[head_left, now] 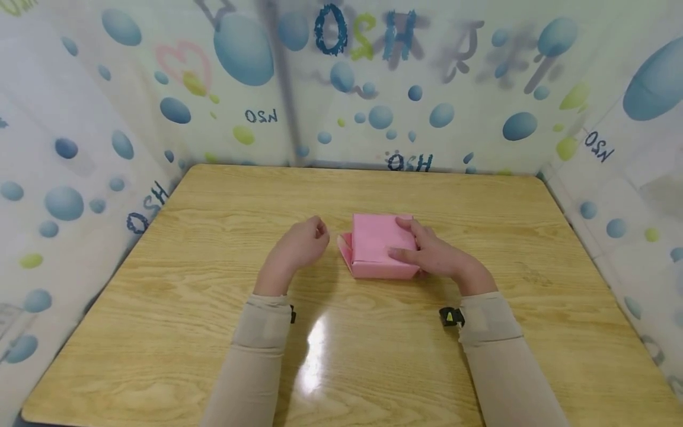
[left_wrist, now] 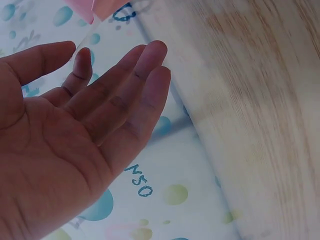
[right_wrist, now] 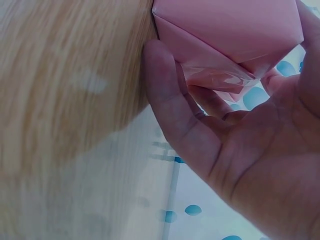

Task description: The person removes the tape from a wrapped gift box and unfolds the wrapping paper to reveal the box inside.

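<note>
Leftmost over the single wood-grain counter, one beige left sleeve, first of two, with one small black left wrist piece showing at its inner edge. Next along, one bare left hand, just left of one pink box, with thumb and forefinger pinched at the end of one thin clear strip and the other three fingers loosely extended. Then, near the middle of the counter, that same box, only container in view, with one pink flap jutting out at its left end; impossible to tell what, if anything, lies inside. Further right, one bare right hand, second of two, gripping the box's right end, thumb and forefinger over the top. Beyond, one black right wrist piece bearing one yellow-green mark, and one beige right sleeve. Across the back and both sides, white sheeting printed with many blue and green spots.
</note>
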The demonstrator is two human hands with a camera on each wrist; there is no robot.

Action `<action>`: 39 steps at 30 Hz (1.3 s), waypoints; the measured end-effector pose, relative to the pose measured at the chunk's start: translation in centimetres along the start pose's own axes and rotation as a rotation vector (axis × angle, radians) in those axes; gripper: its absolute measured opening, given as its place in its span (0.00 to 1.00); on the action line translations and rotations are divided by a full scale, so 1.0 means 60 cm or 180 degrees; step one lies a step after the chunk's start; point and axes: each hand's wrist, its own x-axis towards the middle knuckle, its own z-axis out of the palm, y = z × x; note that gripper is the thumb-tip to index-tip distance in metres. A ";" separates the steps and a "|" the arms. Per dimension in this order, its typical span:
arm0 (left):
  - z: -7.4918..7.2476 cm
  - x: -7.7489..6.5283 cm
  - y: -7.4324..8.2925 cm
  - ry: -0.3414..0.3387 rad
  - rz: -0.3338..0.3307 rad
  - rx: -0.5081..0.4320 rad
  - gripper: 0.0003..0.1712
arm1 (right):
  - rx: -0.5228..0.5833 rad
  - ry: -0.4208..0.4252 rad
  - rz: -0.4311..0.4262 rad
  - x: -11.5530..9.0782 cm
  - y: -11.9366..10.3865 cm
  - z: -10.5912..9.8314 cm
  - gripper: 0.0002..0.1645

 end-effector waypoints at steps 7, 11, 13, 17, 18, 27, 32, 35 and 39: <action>-0.013 -0.013 -0.004 -0.0086 -0.0008 0.0093 0.15 | 0.0015 0.0006 -0.0042 0.002 0.008 0.000 0.56; -0.013 -0.016 0.014 0.0021 0.0041 0.0194 0.17 | 0.0038 0.0010 -0.0051 0.000 0.010 0.000 0.56; -0.007 -0.016 0.027 0.0064 0.0184 0.0247 0.18 | 0.0043 0.0018 -0.0058 -0.001 0.009 0.000 0.57; 0.013 -0.014 0.051 0.0074 0.0493 0.0411 0.23 | 0.0058 0.0042 -0.0064 -0.002 0.009 0.002 0.57; 0.018 -0.014 0.056 0.0070 0.0541 0.0494 0.25 | 0.0061 0.0047 -0.0067 -0.002 0.009 0.003 0.57; 0.047 -0.013 0.056 -0.0349 0.0423 0.0570 0.27 | 0.0058 0.0078 -0.0094 0.001 0.013 0.008 0.56; 0.051 -0.014 0.046 -0.0428 0.0329 0.0411 0.32 | 0.0028 0.0119 -0.0068 0.005 0.014 0.005 0.56; 0.052 -0.014 0.044 -0.0376 0.0365 0.0323 0.32 | -0.0010 0.0131 -0.0072 0.007 0.014 0.003 0.56; 0.054 -0.011 0.042 -0.0385 0.0431 0.0291 0.32 | -0.0022 0.0139 -0.0061 0.007 0.013 0.001 0.55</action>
